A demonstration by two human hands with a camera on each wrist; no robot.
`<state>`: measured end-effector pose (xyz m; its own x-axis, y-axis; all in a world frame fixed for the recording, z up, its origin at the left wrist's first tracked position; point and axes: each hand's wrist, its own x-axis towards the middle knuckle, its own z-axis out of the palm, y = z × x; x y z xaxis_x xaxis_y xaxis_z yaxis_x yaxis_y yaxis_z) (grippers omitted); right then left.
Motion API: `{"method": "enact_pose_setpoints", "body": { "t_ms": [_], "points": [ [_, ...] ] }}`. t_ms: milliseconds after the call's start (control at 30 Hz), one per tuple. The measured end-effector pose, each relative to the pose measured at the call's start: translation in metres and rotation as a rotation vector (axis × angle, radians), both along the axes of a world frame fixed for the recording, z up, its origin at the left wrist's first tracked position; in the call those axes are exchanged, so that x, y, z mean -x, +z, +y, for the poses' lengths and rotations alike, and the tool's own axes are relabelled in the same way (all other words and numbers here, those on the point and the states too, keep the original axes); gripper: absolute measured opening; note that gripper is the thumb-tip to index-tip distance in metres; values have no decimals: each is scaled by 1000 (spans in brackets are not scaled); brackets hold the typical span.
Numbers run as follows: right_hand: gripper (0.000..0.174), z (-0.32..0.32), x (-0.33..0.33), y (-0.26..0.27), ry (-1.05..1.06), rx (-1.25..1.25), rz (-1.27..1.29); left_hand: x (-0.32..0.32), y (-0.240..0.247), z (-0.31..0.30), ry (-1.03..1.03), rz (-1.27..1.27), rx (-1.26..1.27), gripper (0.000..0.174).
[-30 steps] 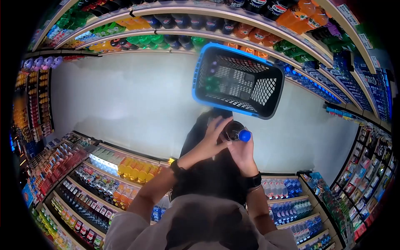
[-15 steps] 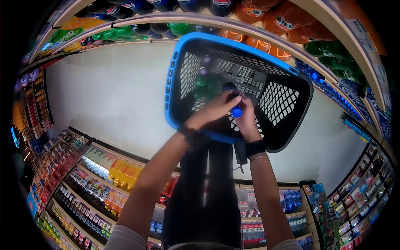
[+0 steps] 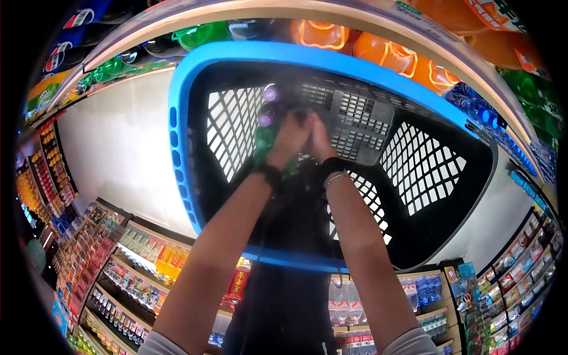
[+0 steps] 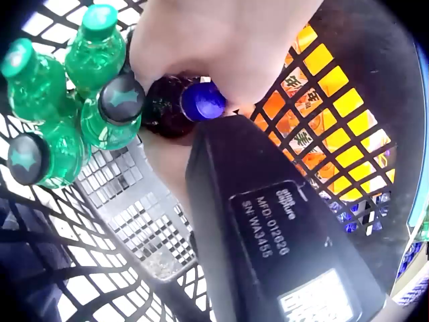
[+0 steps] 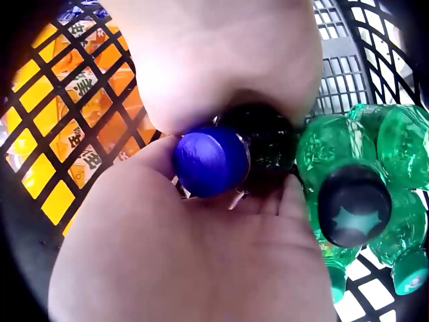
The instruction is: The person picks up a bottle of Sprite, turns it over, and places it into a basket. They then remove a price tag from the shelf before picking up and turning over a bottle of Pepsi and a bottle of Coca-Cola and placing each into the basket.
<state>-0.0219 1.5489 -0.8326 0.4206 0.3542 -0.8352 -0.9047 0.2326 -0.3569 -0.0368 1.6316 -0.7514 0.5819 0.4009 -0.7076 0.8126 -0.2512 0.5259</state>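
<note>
Both hands are down inside the black basket with the blue rim (image 3: 272, 50). Between them they hold a dark bottle with a blue cap; the cap (image 4: 204, 101) points up toward the wrists. The left hand (image 3: 290, 139) curls round one side of the bottle, the right hand (image 3: 320, 141) round the other, as the cap (image 5: 210, 162) in the right wrist view also shows. Close beside the bottle stand several green bottles (image 4: 96, 50), some with black caps (image 5: 354, 205). Two purple caps (image 3: 270, 93) show past the hands in the head view.
A shelf of large orange bottles (image 3: 387, 52) and dark bottles runs behind the basket. Lower shelves of drinks (image 3: 349, 302) stand near the person's legs, and racks of small packets (image 3: 518, 272) are at the right. Pale floor (image 3: 130, 148) shows left of the basket.
Both hands have moved forward and down, carrying the blue-capped bottle from above the near rim deep into the basket beside the green bottles. The basket looks larger and nearer in the head view.
</note>
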Motion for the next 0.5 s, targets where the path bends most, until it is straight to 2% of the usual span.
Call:
{"method": "enact_pose_setpoints", "body": {
  "t_ms": [67,133,300,400,433,500],
  "points": [
    [40,6,0,4,16,25,-95,-8,-3,6,-44,95,-59,64],
    [41,7,-3,6,121,88,-78,-9,-9,8,-36,156,-93,65],
    [41,3,-3,-1,184,82,-151,-4,21,14,-133,21,-41,67],
    [44,-2,-9,1,252,24,-247,11,15,11,-35,-34,-115,58],
    [53,-1,-12,-4,264,56,1,15,13,9,-49,-185,-279,49],
    [58,-3,-14,-11,264,25,10,19,17,10,-43,-233,-292,46]
  ]
}}
